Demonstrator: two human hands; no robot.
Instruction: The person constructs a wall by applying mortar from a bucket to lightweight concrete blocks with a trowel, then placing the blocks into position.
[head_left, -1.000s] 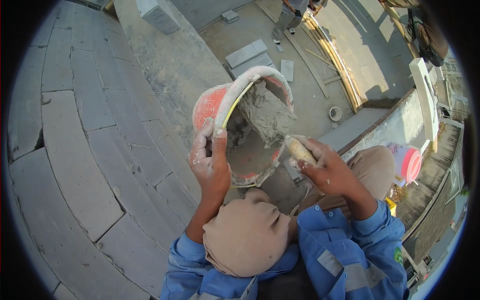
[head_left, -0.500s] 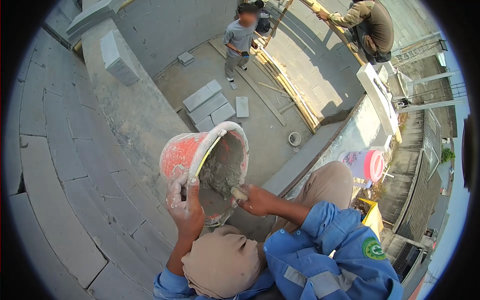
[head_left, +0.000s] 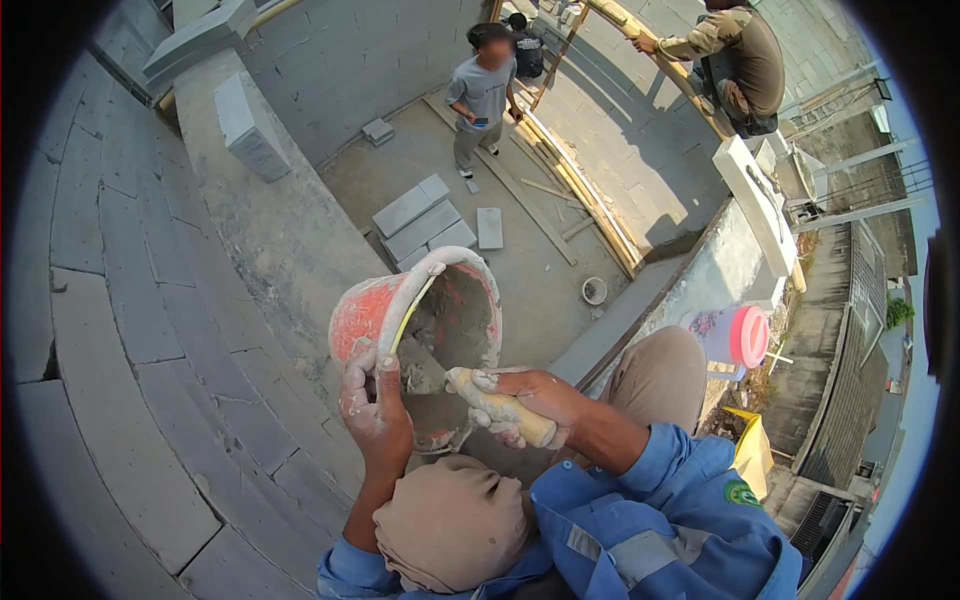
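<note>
A red, mortar-smeared bucket (head_left: 362, 314) is tilted toward me between my knees, with wet grey mortar (head_left: 455, 325) inside. My left hand (head_left: 376, 412) grips its near-left rim, thumb outside by the yellow edge. My right hand (head_left: 530, 398) is wrapped round the thick wooden handle of a trowel (head_left: 505, 408) at the bucket's mouth. The trowel's blade reaches into the bucket and blends with the mortar, so its outline is hard to make out. Mortar coats both hands' fingers.
A concrete ledge (head_left: 270, 235) bears a pale block (head_left: 250, 130); a block wall (head_left: 160, 320) rises left. Below are stacked blocks (head_left: 420, 222), a small pail (head_left: 594, 291) and a standing person (head_left: 482, 95). Another person (head_left: 745, 60) sits upper right. A pink-lidded jug (head_left: 735, 335) stands by my knee.
My right hand has drawn back and risen from the bucket's mouth, bringing the trowel handle into full view. The bucket has shifted slightly right in view. The standing person below has changed posture.
</note>
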